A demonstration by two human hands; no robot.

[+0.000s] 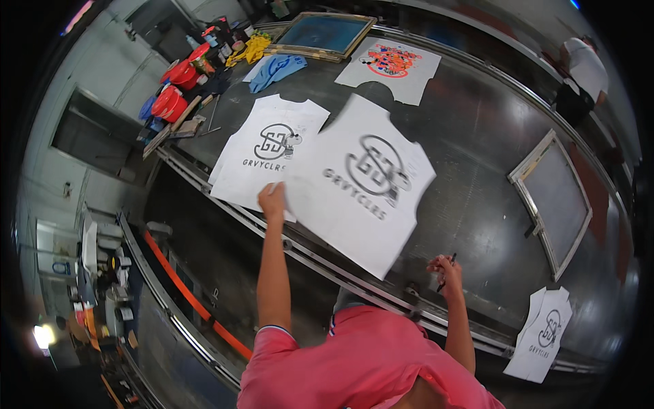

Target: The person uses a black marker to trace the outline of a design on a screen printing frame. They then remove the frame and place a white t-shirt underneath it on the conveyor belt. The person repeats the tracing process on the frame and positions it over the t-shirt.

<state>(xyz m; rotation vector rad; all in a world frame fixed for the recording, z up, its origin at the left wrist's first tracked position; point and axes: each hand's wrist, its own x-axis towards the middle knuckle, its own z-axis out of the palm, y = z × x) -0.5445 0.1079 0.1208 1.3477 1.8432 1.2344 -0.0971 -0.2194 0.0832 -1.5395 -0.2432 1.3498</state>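
My left hand [272, 199] is closed on the lower left corner of a white shirt panel [340, 208] printed with a black round emblem and a cartoon figure. This panel is smeared by motion and tilted over the dark table. Partly under its left side lies a similar white printed panel [235, 163]. To the right, near the table's front edge, my right hand [446, 274] has its fingers closed around a thin black pen [454, 258]. No other thing touches the right hand.
Another printed panel [543, 334] hangs over the front edge at right, near a framed screen [538, 204]. At the back are a panel with an orange print [415, 78], a blue screen frame [270, 49], blue cloth [286, 68] and red buckets [169, 103]. A person [584, 71] stands beyond the table.
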